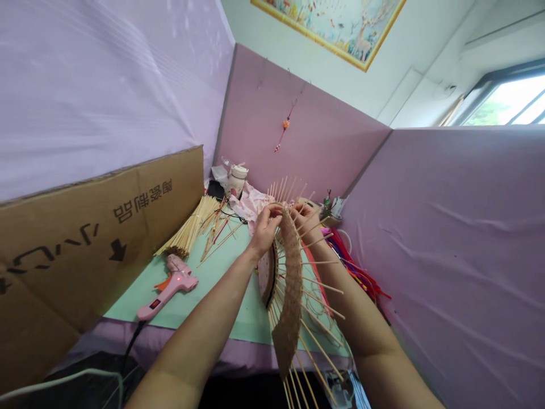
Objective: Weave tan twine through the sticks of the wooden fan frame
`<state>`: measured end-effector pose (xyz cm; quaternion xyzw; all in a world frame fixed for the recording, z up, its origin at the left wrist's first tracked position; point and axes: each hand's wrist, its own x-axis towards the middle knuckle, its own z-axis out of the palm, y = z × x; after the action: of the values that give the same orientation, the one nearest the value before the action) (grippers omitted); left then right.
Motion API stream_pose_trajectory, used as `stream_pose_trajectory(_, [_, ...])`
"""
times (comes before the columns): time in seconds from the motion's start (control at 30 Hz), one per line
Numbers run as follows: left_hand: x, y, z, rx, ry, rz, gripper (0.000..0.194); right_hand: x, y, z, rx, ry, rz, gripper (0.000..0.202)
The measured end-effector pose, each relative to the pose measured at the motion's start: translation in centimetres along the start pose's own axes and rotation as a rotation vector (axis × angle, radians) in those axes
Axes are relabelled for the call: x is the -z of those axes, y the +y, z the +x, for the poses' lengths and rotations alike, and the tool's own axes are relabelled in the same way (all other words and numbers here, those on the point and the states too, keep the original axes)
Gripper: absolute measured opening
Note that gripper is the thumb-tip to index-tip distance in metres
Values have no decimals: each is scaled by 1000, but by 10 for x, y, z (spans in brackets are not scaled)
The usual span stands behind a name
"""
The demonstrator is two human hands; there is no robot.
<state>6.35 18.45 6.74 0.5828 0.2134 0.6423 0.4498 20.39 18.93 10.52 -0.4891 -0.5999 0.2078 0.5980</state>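
Observation:
A curved brown strip [292,284], woven or burlap-like, stands on edge in front of me with many thin wooden sticks [321,263] passing through it and fanning outward. Behind its left side shows a round pinkish panel with a dark rim [266,275], joined to the sticks. My left hand [268,222] is closed, pinching the far top end of the strip from the left. On the other side, my right hand [305,218] has its fingers closed at the same end, among the sticks; its fingertips are partly hidden.
A pink glue gun [168,289] lies at the left on the green mat [230,304], near a bundle of wooden sticks [191,227]. Beyond are a white jar [237,180] and pink cloth [251,201]. Colourful strands [353,261] lie right; a cardboard panel [106,244] borders the left.

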Motion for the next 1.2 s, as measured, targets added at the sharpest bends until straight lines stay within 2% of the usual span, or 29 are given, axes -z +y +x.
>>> stream_pose_trajectory(0.13, [0,4,2,22,-31,-38,22,7,-6,5,174,1,-190,17])
stream_pose_trajectory(0.27, [1,5,5,41,-60,-31,27,13,-13,11,285,-24,-391,13])
stream_pose_trajectory(0.53, [4,0,9,-141,-117,111,37,12,-22,12,312,97,-558,27])
stream_pose_trajectory(0.63, [5,1,11,-191,-125,181,37,14,-27,12,321,96,-607,30])
stream_pose_trajectory(0.83, [10,8,19,-275,-215,343,38,26,-35,24,451,0,-834,27])
stream_pose_trajectory(1.0, [13,14,24,-307,-272,467,37,32,-39,35,584,-151,-915,22])
stream_pose_trajectory(1.2, [13,14,20,-326,-249,519,35,54,-72,47,749,-345,-942,19])
